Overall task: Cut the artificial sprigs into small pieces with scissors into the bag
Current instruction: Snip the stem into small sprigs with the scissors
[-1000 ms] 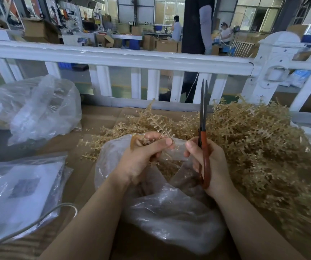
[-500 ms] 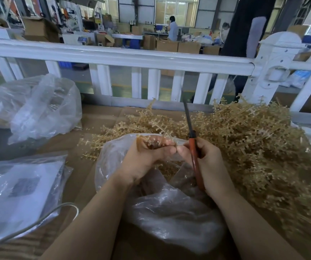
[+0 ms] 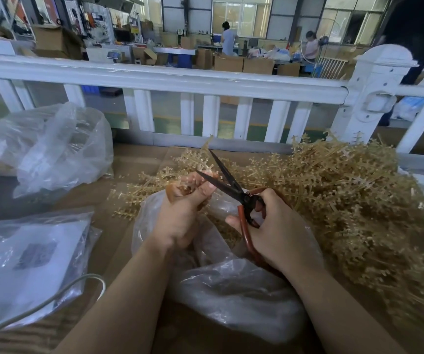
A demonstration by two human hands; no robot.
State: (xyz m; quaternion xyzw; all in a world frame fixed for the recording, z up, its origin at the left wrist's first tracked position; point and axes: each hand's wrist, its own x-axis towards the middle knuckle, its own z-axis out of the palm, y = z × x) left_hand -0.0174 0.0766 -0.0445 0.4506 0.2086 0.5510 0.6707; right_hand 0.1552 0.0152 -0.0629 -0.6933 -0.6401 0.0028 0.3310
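A big heap of tan artificial sprigs [image 3: 346, 198] covers the right half of the cardboard-topped table. A clear plastic bag [image 3: 231, 290] lies open in front of me, with cut bits inside. My left hand [image 3: 182, 213] grips a small bunch of sprigs [image 3: 188, 183] above the bag's mouth. My right hand [image 3: 274, 233] holds scissors [image 3: 234, 190] by their red handles. The dark blades are spread apart, and the lower blade lies across the tip of the bunch at my left fingertips.
A crumpled clear bag [image 3: 52, 149] lies at the back left. A flat bagged packet [image 3: 24, 261] and a grey cable [image 3: 52, 300] sit at the near left. A white railing [image 3: 180, 80] bounds the table's far side; people work beyond it.
The scissors tipped from upright down to the left, and their blades opened onto the bunch in my left hand. A person behind the railing walked off to the right.
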